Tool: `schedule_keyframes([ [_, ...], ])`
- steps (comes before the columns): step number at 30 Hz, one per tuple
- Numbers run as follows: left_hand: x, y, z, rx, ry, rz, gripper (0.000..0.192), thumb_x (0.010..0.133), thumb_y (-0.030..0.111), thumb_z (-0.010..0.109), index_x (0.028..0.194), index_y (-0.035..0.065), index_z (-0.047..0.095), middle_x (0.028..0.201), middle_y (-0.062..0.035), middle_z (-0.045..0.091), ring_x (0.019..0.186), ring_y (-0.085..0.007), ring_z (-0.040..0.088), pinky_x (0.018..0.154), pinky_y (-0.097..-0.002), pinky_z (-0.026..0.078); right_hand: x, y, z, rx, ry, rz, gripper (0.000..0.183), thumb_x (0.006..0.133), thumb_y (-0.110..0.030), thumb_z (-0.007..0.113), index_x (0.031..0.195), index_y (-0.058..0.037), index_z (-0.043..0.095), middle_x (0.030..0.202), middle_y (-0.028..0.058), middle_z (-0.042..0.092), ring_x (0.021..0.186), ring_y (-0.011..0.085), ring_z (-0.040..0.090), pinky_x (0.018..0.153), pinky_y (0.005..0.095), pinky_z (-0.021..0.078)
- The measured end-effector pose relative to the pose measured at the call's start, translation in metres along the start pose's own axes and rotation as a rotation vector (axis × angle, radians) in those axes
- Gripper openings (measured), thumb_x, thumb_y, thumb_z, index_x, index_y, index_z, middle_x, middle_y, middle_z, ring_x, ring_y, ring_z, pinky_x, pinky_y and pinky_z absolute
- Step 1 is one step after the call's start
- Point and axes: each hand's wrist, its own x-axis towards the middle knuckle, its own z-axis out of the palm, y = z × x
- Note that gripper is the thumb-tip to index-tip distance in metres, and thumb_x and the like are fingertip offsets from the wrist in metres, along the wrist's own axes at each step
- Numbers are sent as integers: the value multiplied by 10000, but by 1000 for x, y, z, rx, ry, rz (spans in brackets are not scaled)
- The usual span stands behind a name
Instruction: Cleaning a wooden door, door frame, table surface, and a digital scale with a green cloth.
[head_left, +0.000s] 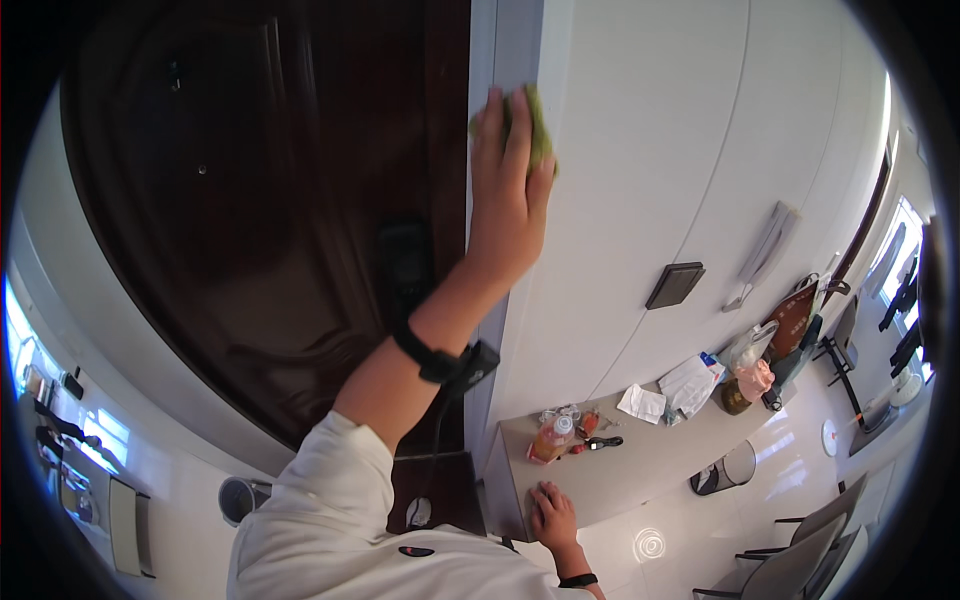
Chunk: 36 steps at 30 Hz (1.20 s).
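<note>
My left hand (506, 180) is raised and presses a folded green cloth (541, 135) against the white door frame (517, 45), beside a dark brown panelled door (360, 150). A black strap with a small black device is on my left wrist. Lower down, my right hand (553, 516) rests on the near end of a light-coloured cabinet top (600, 487), its fingers slightly bent; whether anything lies under them is hard to tell. Just beyond it stand a plastic bottle with a white cap (551, 441) and a black coiled cable (606, 442).
Farther along the cabinet lie white tissue (642, 403), a white plastic package (690, 384) and several bags. A dark switch panel (675, 285) and an intercom handset (771, 241) are on the white wall. Waste bins (241, 501) stand on both sides, with chairs (795, 555) at lower right.
</note>
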Motion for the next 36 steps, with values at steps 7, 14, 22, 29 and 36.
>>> schedule_keyframes([
  [7,110,16,-4,-126,48,21,564,1036,205,426,1519,16,204,1406,-226,432,1257,-302,482,1050,-383,387,-1,3,-3,21,-4,-43,417,832,-117,603,1250,-121,603,1335,117,545,1256,337,509,1029,457,410],
  [14,57,5,-2,-156,35,-70,553,1002,172,519,1505,57,320,1470,-221,336,1325,-353,408,1082,-417,383,-2,8,-5,51,2,-87,395,847,-122,597,1240,-94,604,1328,132,550,1246,350,513,1039,464,406],
  [22,-4,10,-5,52,26,-168,531,1002,190,533,1491,75,360,1426,-145,420,1281,-245,466,1053,-360,413,-5,18,-4,85,-17,-119,405,832,-118,612,1234,-70,604,1338,162,535,1248,373,504,1036,474,408],
  [29,61,14,3,-21,198,-60,469,977,182,585,1421,71,483,1222,-102,587,1057,-171,609,941,-306,489,-5,19,2,82,2,-123,430,820,-142,604,1246,-88,598,1342,141,537,1264,368,498,1029,483,410],
  [36,53,17,-1,-180,133,-221,475,974,183,590,1420,62,481,1252,-108,583,1066,-157,599,941,-302,487,-4,14,-3,95,-5,-106,391,839,-122,599,1227,-65,608,1331,157,547,1241,370,511,1030,472,412],
])
